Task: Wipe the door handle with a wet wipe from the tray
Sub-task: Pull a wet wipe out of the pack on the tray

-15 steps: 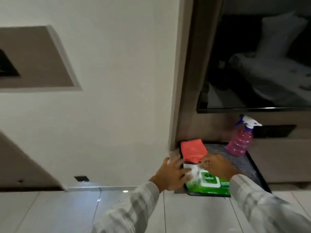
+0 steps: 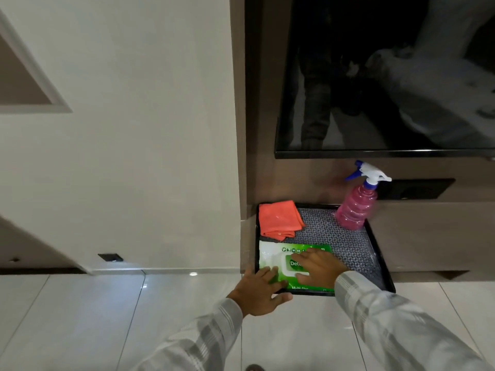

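Green-and-white wet-wipe pack (image 2: 278,259) in black tray (image 2: 375,253): left hand (image 2: 258,290) flat, steadying; right hand (image 2: 318,266) spread on lid, gripping nothing; risks pack sliding, several wipes pulling out.

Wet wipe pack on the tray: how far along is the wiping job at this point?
Done: nothing visible. In hand: left hand steadies the green wipe pack in the black tray while the right hand lies over its label flap; no wipe is out. Left: pulling a wipe and wiping the handle, which is out of view.
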